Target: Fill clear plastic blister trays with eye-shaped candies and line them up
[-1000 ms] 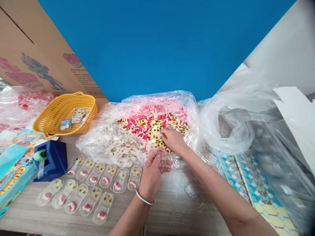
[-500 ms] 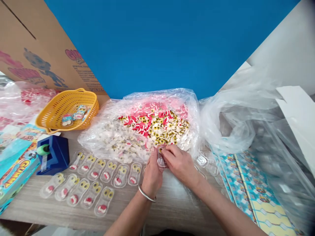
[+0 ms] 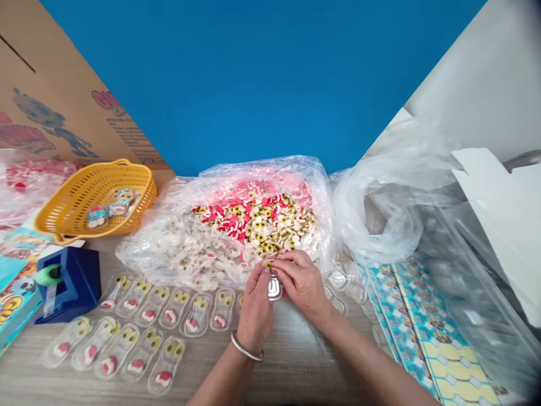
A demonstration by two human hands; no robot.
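My left hand [image 3: 257,307] is closed around a small clear plastic blister tray [image 3: 274,289], held upright in front of the candy bag. One yellow-and-black gummy eye [image 3: 267,265] shows at the tray's top. The fingers of my right hand [image 3: 304,282] are pinched together against the tray's upper right edge; what lies between their tips is hidden. Just beyond the hands, an open clear bag [image 3: 139,248] holds a heap of gummy eyes and red-and-white gummy mouths [image 3: 236,223]. To the left lie two rows of filled trays [image 3: 163,375], each with eyes and a red mouth.
On the left are a yellow basket [image 3: 54,211] with wrapped packs, a blue tape dispenser [image 3: 80,282] and a printed cardboard box [image 3: 80,73]. To the right lie empty clear trays [image 3: 338,276], printed card sheets [image 3: 401,304] and crumpled plastic [image 3: 380,237]. A blue panel [image 3: 270,79] stands behind.
The view has shifted slightly, so most things sit further left. My right fingers have stayed at the tray's top, and the tray is tilted a little differently in my left hand.
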